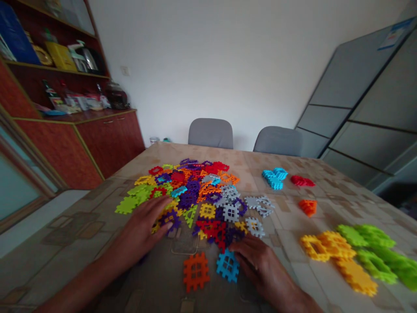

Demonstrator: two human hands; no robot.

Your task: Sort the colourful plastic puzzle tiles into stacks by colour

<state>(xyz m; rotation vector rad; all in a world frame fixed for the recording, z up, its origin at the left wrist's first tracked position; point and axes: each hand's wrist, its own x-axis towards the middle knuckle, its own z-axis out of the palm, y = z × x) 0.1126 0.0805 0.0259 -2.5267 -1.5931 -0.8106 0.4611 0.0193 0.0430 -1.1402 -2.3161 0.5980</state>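
Note:
My left hand [151, 224] reaches over the near left edge of a heap of plastic interlocking tiles. Its thumb is apart from the outstretched fingers, beside a purple tile [172, 221]. My right hand [259, 258] is closed at the right edge of a blue window-pattern tile [227, 265], its fingertips partly hidden. An orange window-pattern tile [196, 271] lies flat on the table just left of the blue one. Behind the right fingers are red tiles [213, 230] and a dark purple tile [234, 234]. A yellow tile [207, 211] and a grey tile [231, 213] sit farther up the heap.
Sorted by colour on the right are yellow tiles [337, 245], green tiles [378, 252], orange tiles [308, 207], red tiles [302, 181] and blue tiles [275, 177]. Two grey chairs [210, 132] stand behind the patterned table [257, 282]. A wooden cabinet [107, 143] is at left.

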